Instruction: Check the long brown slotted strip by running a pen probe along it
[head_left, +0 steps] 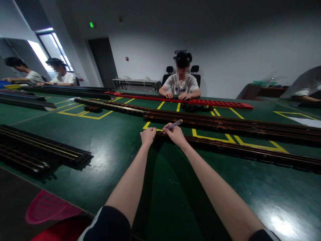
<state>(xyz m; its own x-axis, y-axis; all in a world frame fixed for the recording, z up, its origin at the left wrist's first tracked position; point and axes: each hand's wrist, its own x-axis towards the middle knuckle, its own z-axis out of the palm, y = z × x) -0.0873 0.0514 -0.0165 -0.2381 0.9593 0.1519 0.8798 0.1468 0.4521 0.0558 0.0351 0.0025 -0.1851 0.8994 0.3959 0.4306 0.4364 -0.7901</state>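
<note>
Both my arms reach forward over a green table. My left hand is closed in a fist at the near end of a long dark rail that runs off to the right. My right hand is closed round a slim purple pen-like tool, whose tip points up and to the right, and it rests on the same rail. Whether the left hand grips the rail's end or only presses on it is unclear.
More long dark rails lie behind, over yellow floor-style markings. A stack of dark rails sits at the left. Across the table a seated person works on a long red tray. Other people sit at far left and right.
</note>
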